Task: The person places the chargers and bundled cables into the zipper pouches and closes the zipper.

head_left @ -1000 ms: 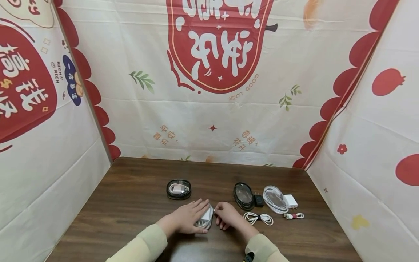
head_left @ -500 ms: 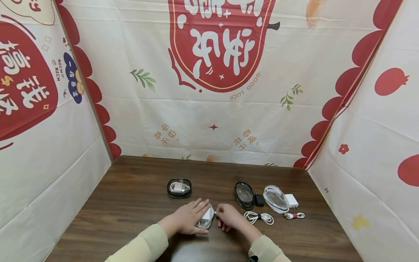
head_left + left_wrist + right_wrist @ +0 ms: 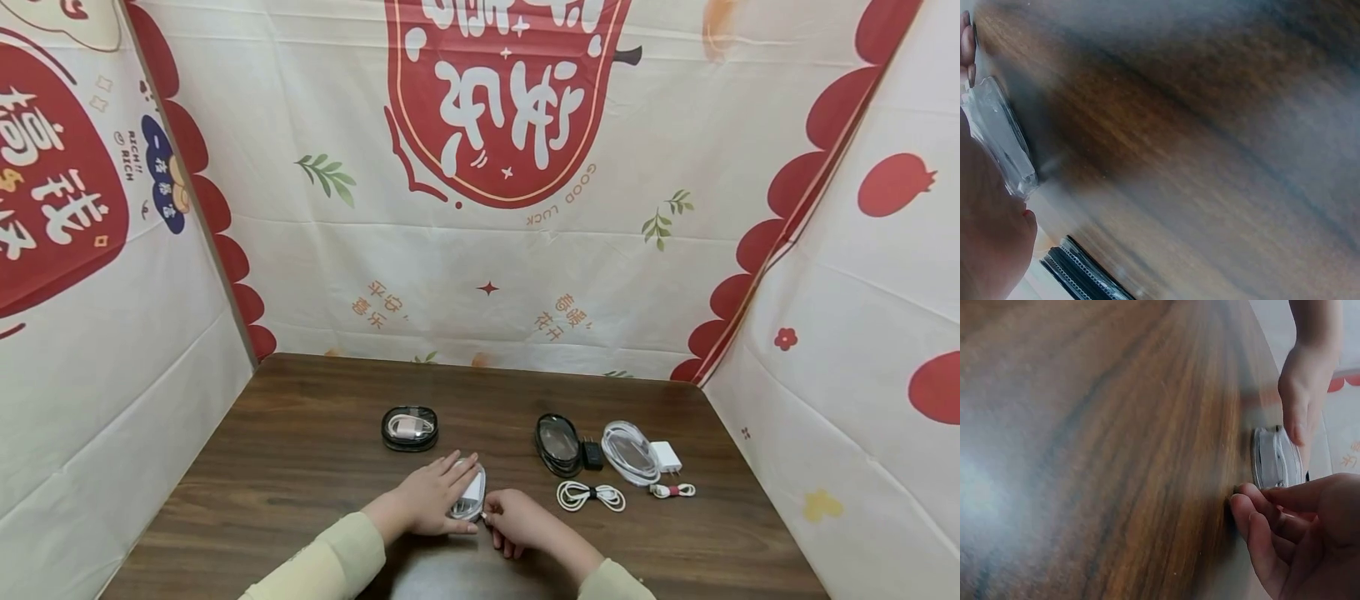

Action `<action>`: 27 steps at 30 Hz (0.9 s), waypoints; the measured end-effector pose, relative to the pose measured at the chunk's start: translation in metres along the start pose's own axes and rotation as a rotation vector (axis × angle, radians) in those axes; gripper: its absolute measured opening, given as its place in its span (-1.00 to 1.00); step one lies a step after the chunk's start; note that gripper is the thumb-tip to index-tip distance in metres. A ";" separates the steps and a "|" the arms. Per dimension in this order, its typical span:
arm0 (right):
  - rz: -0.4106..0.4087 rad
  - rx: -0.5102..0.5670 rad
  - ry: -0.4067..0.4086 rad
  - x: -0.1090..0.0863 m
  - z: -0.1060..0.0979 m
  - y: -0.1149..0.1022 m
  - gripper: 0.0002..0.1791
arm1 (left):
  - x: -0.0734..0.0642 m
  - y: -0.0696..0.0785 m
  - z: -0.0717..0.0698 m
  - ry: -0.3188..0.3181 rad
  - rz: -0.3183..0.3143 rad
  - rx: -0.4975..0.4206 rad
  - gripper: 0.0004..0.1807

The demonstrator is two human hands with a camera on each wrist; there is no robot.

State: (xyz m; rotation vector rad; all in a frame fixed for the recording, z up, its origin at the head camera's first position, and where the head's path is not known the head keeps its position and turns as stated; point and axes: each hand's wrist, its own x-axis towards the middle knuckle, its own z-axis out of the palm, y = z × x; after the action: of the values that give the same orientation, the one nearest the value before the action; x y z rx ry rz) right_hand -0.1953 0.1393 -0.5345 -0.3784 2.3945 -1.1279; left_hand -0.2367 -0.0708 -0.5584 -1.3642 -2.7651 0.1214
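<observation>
A clear oval zip case (image 3: pixel 481 477) with a white charger and cable inside lies on the wooden table. My left hand (image 3: pixel 433 497) rests flat on its left side, fingers straight. At the case's near right edge, my right hand (image 3: pixel 521 523) pinches what looks like its small zipper pull (image 3: pixel 484 517) between thumb and forefinger. Side-on in the right wrist view, the case (image 3: pixel 1268 456) stands between both hands, and my right fingertips hide the pull. The left wrist view has the clear case (image 3: pixel 1000 134) beside my left palm.
A black-rimmed case (image 3: pixel 409 429) holding a charger sits behind. To the right lie a black-rimmed case (image 3: pixel 558 444), black plug (image 3: pixel 592 455), clear case (image 3: pixel 628 452), white plug (image 3: pixel 665 457), tied white cable (image 3: pixel 591 496) and short cable with a red tie (image 3: pixel 672 491). Cloth walls surround the table.
My right hand has moved toward me along the right edge of the clear case, still pinching at it. My left hand has stayed in place on the case.
</observation>
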 end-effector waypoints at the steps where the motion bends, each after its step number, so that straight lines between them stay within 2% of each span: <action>1: 0.002 0.002 -0.006 -0.001 0.001 -0.001 -0.77 | 0.000 0.001 -0.002 -0.005 -0.004 -0.004 0.05; 9: -0.013 0.026 0.018 -0.001 -0.002 -0.002 -0.82 | -0.002 -0.001 -0.012 -0.031 -0.016 -0.042 0.01; 19: 0.002 0.072 0.109 0.013 -0.014 0.008 -0.85 | -0.008 -0.014 -0.008 0.035 -0.068 -0.003 0.04; 22: -0.004 0.083 0.146 0.018 -0.018 0.011 -0.85 | -0.012 -0.013 -0.013 0.021 -0.086 -0.010 0.01; 27: -0.002 0.073 0.185 0.026 -0.026 0.016 -0.84 | -0.018 -0.012 -0.023 0.039 -0.081 -0.025 -0.05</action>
State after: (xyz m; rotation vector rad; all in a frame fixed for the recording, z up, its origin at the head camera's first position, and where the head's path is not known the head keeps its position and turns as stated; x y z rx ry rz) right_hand -0.2316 0.1546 -0.5399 -0.2619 2.5018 -1.2981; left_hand -0.2339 -0.0911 -0.5347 -1.2432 -2.7937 0.0562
